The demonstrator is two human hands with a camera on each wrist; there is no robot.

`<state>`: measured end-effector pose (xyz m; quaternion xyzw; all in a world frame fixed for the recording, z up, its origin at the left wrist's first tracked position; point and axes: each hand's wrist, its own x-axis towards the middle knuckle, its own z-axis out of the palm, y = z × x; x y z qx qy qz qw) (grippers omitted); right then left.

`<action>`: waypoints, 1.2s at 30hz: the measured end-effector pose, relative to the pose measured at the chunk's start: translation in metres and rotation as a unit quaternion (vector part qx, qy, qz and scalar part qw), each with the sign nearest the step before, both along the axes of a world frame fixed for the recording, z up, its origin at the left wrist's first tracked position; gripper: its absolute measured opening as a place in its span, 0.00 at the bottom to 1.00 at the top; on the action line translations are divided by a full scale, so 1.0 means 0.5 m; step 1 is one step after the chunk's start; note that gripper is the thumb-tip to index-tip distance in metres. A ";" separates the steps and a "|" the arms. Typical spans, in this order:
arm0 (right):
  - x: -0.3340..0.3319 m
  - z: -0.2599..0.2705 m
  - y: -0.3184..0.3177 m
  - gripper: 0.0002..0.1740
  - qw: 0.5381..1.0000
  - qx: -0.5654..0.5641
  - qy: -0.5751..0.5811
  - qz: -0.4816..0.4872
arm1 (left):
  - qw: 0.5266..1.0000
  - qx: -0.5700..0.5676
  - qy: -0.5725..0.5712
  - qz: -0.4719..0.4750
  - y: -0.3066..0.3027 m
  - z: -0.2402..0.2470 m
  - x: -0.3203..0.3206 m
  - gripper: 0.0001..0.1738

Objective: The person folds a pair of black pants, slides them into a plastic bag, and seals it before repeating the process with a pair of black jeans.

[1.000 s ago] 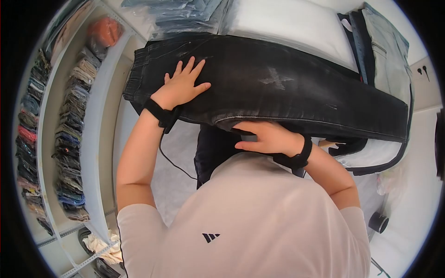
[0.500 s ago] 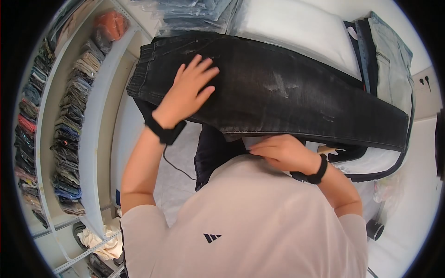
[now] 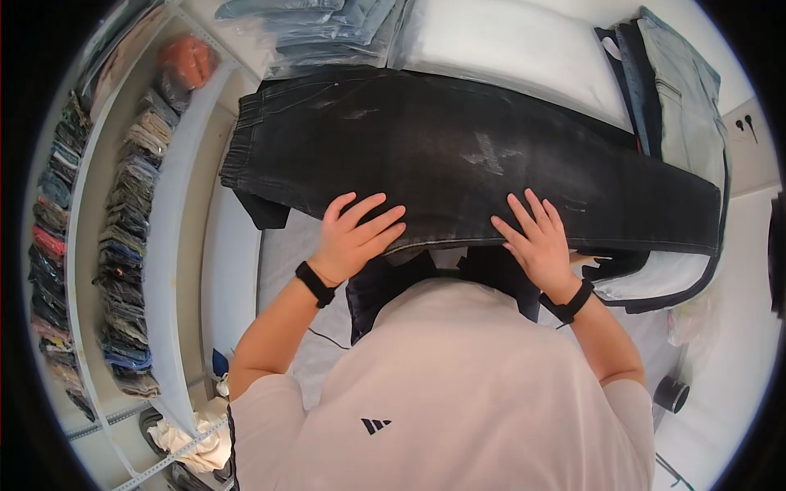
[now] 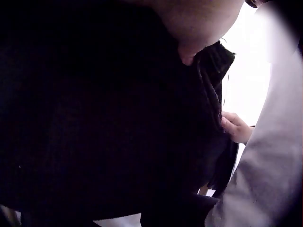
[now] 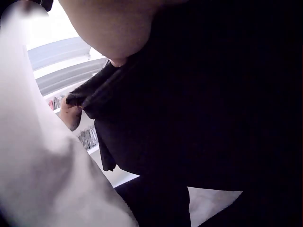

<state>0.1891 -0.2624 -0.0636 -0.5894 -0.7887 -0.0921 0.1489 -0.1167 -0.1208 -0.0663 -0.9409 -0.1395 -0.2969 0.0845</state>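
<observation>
Black distressed jeans [image 3: 434, 155] lie flat across the middle of the head view, elastic waistband at the left, leg narrowing to the right. My left hand [image 3: 352, 237] rests on their near edge, its fingers spread over the denim. Farther right, my right hand [image 3: 539, 245] lies on the same edge with its fingers extended forward. In the left wrist view, dark denim fills much of the picture beside the left thumb [image 4: 188, 57]; the right hand [image 4: 238, 127] shows beyond at the edge. The right wrist view shows the right thumb [image 5: 118, 61] against the cloth.
Folded blue jeans [image 3: 327, 33] in plastic and a white plastic-covered stack [image 3: 516, 61] sit at the back. Light denim [image 3: 684, 90] lies at the far right. Shelves [image 3: 192, 204] of bagged clothes line the left. A black cylinder [image 3: 671, 394] stands low at right.
My left hand has moved from the upper leg near the waistband down to the near edge. My right hand has come from beneath that edge to on top, farther right.
</observation>
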 end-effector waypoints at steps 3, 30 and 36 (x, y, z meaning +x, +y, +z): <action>0.008 -0.006 -0.009 0.30 1.000 0.007 -0.003 0.004 | 0.998 -0.030 0.018 -0.047 0.013 0.033 -0.006 0.13; -0.068 0.017 0.047 0.19 0.998 0.048 0.026 0.027 | 0.967 -0.043 0.110 0.227 0.148 0.083 -0.215 0.30; -0.033 0.023 0.038 0.21 0.997 0.040 0.063 -0.001 | 0.971 -0.092 0.092 0.201 0.167 0.077 -0.227 0.28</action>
